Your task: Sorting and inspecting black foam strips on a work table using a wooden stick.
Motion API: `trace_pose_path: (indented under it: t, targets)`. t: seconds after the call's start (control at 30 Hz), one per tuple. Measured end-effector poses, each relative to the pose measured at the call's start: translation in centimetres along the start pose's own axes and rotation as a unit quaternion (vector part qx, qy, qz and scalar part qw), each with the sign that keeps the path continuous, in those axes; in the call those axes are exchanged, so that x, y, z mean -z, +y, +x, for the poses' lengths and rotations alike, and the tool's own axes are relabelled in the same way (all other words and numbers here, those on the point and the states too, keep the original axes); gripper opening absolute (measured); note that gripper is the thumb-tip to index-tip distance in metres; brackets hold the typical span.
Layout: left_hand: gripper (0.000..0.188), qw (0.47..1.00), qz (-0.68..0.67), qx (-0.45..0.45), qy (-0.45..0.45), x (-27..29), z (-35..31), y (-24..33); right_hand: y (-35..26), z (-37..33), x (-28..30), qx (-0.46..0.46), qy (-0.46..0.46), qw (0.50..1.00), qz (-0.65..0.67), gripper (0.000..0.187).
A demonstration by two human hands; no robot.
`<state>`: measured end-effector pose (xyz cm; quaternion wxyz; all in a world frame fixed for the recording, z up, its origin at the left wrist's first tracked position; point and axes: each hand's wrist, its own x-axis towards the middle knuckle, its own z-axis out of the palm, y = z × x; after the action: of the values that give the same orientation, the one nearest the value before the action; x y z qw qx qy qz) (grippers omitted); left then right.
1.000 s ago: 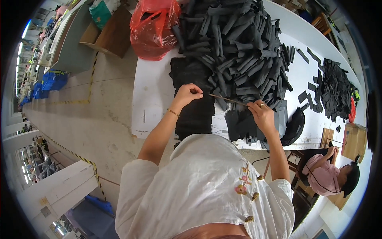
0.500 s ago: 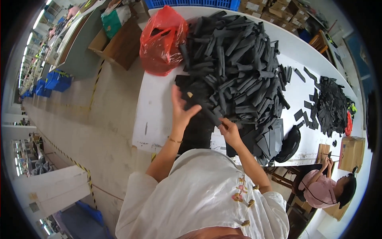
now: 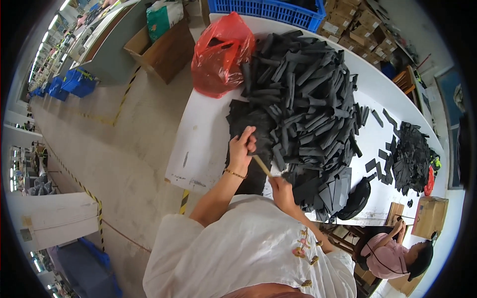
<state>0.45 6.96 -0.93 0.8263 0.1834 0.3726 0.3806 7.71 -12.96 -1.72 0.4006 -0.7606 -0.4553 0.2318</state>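
Observation:
A thin tan stick [image 3: 262, 166] slants between my two hands over the near left part of the white table. Its lower end runs into my closed right hand [image 3: 283, 193], where a bit of dark material shows at the fingers. At its upper end is my left hand [image 3: 242, 147], fingers curled in; what they hold is hidden. Beneath the left hand lies a stack of flat black pieces [image 3: 246, 116], which continues toward my shirt. Just beyond and to the right rises a big heap of dark rolled strips [image 3: 310, 94].
A red plastic bag [image 3: 221, 62] sits at the table's far left, near a blue crate [image 3: 271, 12]. Flat grey pieces [image 3: 335, 191] and a black rounded item [image 3: 357, 201] lie right. Farther off are another dark pile [image 3: 415, 159] and a seated person [image 3: 387, 253].
My left hand has gone from spread to curled. The dark strip that spanned my hands no longer shows there; the tan stick is now exposed. My right hand has come nearer my body.

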Motion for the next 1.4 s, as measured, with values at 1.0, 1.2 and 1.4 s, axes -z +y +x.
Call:
trace_pose_path:
  t: [1.0, 1.2, 1.4]
  targets:
    - [0.015, 0.994, -0.107, 0.008, 0.027, -1.2, 0.3, -2.0, -4.2, 5.9, 2.4, 0.077, 0.072, 0.970, 0.219, 0.015]
    - [0.035, 0.963, 0.232, -0.077, -0.109, -1.8, -0.8, -1.4, -2.6, 5.9, 3.3, -0.063, 0.092, 0.942, 0.318, 0.012]
    - [0.026, 0.827, 0.394, 0.020, -0.401, -2.9, -3.9, -0.9, -3.1, 7.1, 4.1, 0.065, 0.146, 0.968, 0.192, 0.007]
